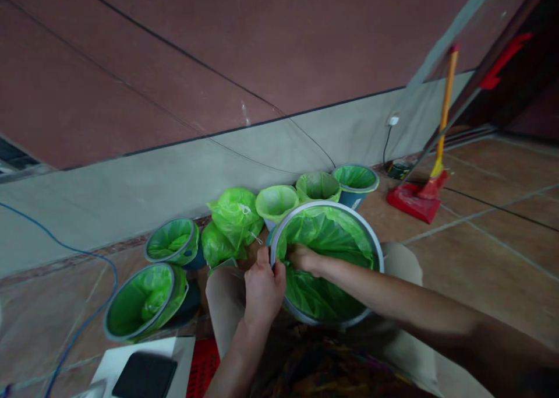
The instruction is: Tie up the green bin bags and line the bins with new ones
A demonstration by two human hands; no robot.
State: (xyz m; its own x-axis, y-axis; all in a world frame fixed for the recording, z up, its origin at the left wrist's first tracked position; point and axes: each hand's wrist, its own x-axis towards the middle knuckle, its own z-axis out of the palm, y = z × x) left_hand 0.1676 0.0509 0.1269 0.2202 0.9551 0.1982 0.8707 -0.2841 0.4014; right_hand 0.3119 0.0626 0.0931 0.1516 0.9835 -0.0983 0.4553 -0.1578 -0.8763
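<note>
A round bin with a grey rim (376, 247) rests on my lap, lined with a green plastic bag (327, 235). My left hand (263, 288) is closed on the rim and bag edge at the bin's near left side. My right hand (303, 258) reaches inside the bin from the right, fingers curled against the green liner close to the same rim spot. What its fingertips pinch is partly hidden by the liner folds.
Several smaller bins with green liners (144, 300) (173, 242) (356, 179) stand on the tiled floor along the wall, with tied green bags (236, 214) between them. A red broom and dustpan (419, 197) lean at right. A blue cable (87, 258) runs at left. A dark phone (144, 376) lies on white paper.
</note>
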